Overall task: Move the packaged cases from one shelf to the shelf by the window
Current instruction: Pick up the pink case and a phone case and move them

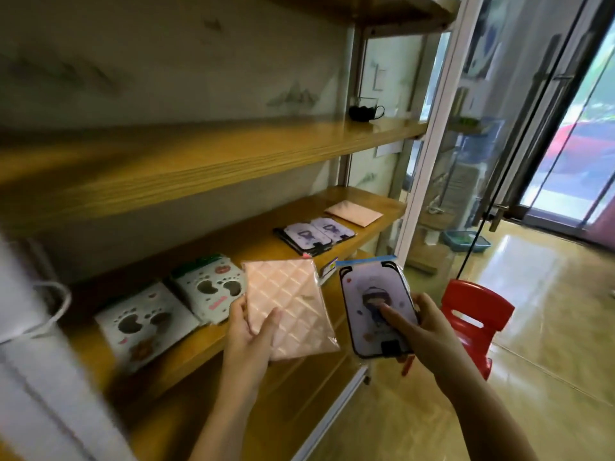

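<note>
**One case in each hand at the shelf that ends by the glass**

A person faces the wooden shelf (233, 234), which runs toward 2 o'clock and stops at the glass door (532, 128). The hands are apart, each clamped on its own packet. The left hand (248, 331) grips the pink quilted case (289, 304) by its lower edge, thumb on top. The right hand (429, 331) pinches the purple cartoon case (376, 304), thumb pressed on its face. Both packets hang just off the shelf's front edge, over the floor.

The window end of the board, at 2 o'clock, already carries the purple cases (316, 236) and a pink case (354, 212). Free space there looks narrow, so a packet laid carelessly could overhang the edge or push the others off. The red chair (472, 321), at 3 o'clock of the right hand, stands near the path toward the glass, and a step that way could catch it. The wrapping looks glossy and each packet is held one-handed near one end, so either could slip out.

The frame's 9 o'clock side is blurred, and the white bag (33, 311) there reads only as a shape. The print on the paw-print cases (143, 324) cannot be read. How many purple cases are stacked cannot be told. The fingers beneath both held packets are hidden.
</note>
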